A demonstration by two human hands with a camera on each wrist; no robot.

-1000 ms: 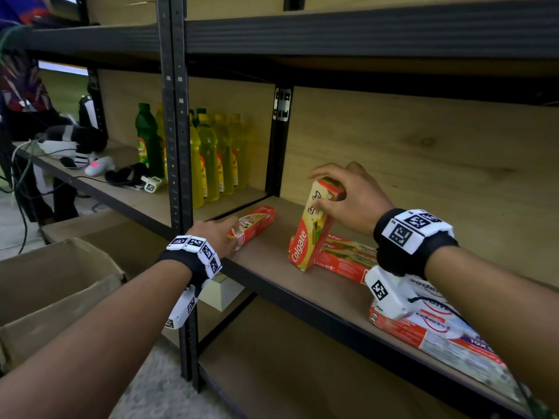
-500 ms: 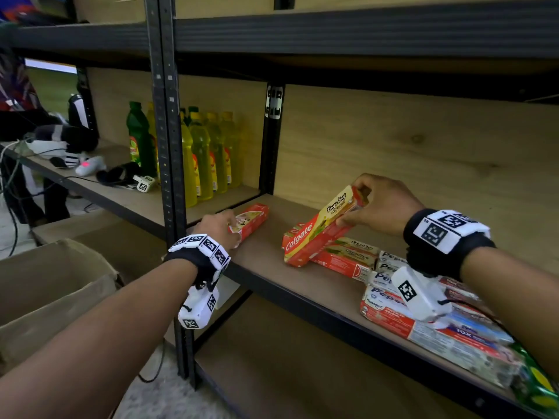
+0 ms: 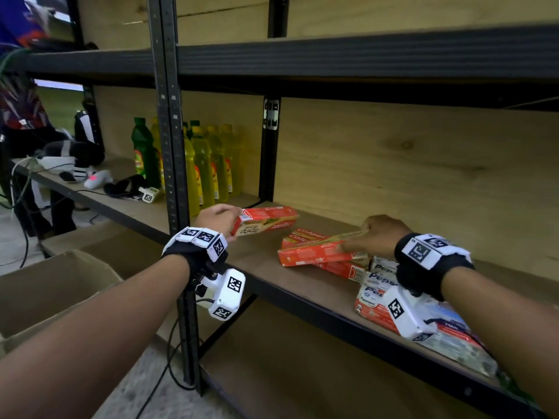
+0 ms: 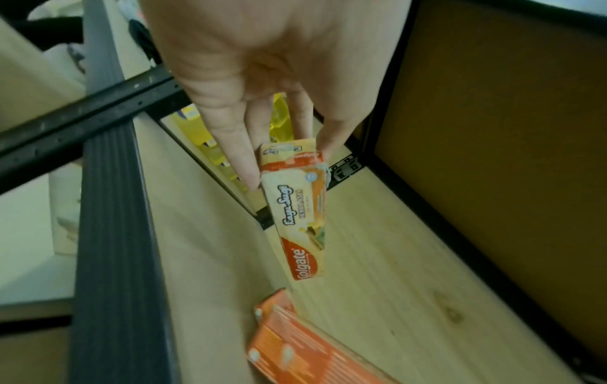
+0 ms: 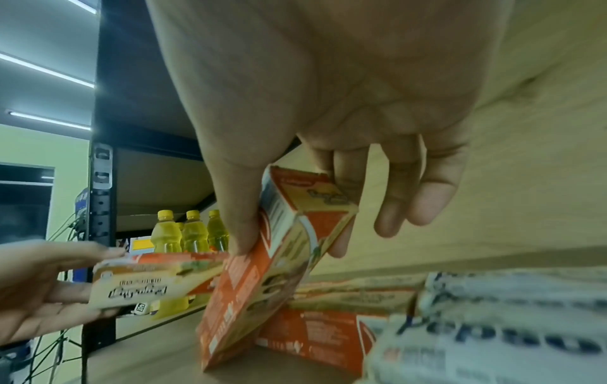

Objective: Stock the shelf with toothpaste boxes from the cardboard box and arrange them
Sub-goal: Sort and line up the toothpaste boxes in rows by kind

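Observation:
My left hand [image 3: 216,217] grips one end of a red and cream Colgate box [image 3: 266,220] [image 4: 298,215], held lengthwise just above the wooden shelf board [image 3: 263,261]. My right hand [image 3: 381,235] pinches the end of a second Colgate box [image 3: 314,252] [image 5: 272,272] between thumb and fingers, tilted low over other Colgate boxes [image 3: 341,269] lying flat. White and blue Pepsodent boxes [image 3: 378,279] [image 5: 492,324] lie at the right under my right wrist. The open cardboard box [image 3: 51,291] sits on the floor at the lower left.
Yellow and green bottles [image 3: 208,164] stand in the neighbouring bay behind the black upright post [image 3: 169,146]. Cables, wrist devices and dark gear [image 3: 90,173] lie further left on that shelf. The wooden back panel [image 3: 408,164] closes the bay; an upper shelf beam [image 3: 363,55] runs overhead.
My right hand has lowered its Colgate box from upright to nearly flat on the pile. My left hand has lifted its box and carried it further onto the shelf.

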